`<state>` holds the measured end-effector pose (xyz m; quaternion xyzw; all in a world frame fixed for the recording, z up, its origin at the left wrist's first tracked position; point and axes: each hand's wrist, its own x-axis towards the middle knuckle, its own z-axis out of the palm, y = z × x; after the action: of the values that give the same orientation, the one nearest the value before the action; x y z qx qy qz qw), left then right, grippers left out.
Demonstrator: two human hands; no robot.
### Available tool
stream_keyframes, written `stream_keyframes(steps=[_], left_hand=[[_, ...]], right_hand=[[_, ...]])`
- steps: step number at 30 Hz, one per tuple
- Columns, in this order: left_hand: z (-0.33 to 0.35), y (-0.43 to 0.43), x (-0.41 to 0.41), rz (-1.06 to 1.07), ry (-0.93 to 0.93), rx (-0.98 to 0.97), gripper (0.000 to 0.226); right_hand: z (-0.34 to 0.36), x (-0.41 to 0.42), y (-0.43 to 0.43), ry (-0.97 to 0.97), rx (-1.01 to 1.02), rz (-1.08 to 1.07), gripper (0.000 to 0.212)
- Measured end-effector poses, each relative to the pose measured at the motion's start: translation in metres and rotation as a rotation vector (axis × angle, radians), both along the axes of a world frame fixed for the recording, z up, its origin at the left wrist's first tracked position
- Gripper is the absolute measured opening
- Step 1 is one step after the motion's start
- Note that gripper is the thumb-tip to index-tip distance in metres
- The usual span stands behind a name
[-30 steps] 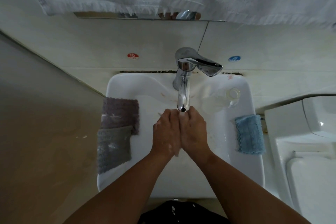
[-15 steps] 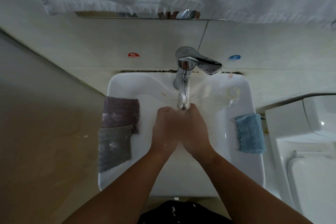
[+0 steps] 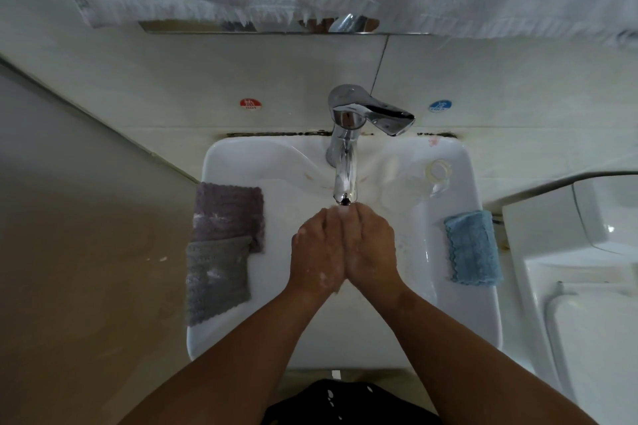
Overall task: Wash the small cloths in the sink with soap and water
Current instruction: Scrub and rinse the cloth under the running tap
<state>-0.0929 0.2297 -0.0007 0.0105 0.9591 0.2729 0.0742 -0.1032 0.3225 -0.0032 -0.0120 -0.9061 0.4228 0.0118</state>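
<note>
Mid-frame under the tap [image 3: 345, 179], I see left hand [image 3: 317, 252] and right hand [image 3: 371, 248] pressed palm-to-palm, contents unclear; grey cloth [image 3: 217, 279] sits frame-left, blue cloth [image 3: 471, 248] frame-right.

I looked down on a white sink [image 3: 480, 314] that carried everything. On its left rim lay a purple cloth [image 3: 228, 214], and a grey cloth [image 3: 217, 279] lay nearer to me, its far edge overlapping the purple one. On the right rim lay a blue cloth [image 3: 473, 248], reaching the outer edge. A chrome faucet [image 3: 345, 155] stood on the back rim, and to its right sat a clear round thing [image 3: 438, 171] I couldn't identify
</note>
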Motion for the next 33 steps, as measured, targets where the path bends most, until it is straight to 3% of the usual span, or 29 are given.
stream_keyframes(steps=[3, 6, 8, 11, 13, 19, 25, 33], left_hand=[[0.001, 0.001, 0.004, 0.033, -0.082, 0.068, 0.023], [0.011, 0.004, 0.012, 0.039, -0.018, 0.083, 0.021], [0.026, 0.004, 0.016, 0.124, 0.033, 0.25, 0.028], [0.053, 0.008, 0.019, 0.253, -0.013, 0.529, 0.024], [0.075, 0.01, 0.016, 0.245, 0.074, 0.601, 0.021], [0.123, 0.013, -0.028, 0.229, 0.261, 0.585, 0.02], [0.14, 0.021, -0.029, 0.286, 0.204, 0.773, 0.033], [0.12, 0.023, -0.022, 0.296, 0.124, 0.708, 0.027]], right_hand=[[0.002, 0.007, 0.001, -0.004, 0.009, 0.019, 0.045], [0.009, 0.016, 0.0, -0.123, -0.126, -0.09, 0.037], [0.021, 0.02, 0.003, -0.178, -0.251, -0.144, 0.032], [0.05, 0.02, 0.007, -0.11, -0.324, -0.13, 0.023], [0.077, 0.015, 0.007, -0.025, -0.375, -0.115, 0.02], [0.139, -0.028, 0.005, 0.062, -0.48, -0.107, 0.016], [0.146, -0.032, 0.013, 0.083, -0.521, -0.074, 0.015], [0.128, -0.023, 0.015, 0.05, -0.501, -0.096, 0.016]])
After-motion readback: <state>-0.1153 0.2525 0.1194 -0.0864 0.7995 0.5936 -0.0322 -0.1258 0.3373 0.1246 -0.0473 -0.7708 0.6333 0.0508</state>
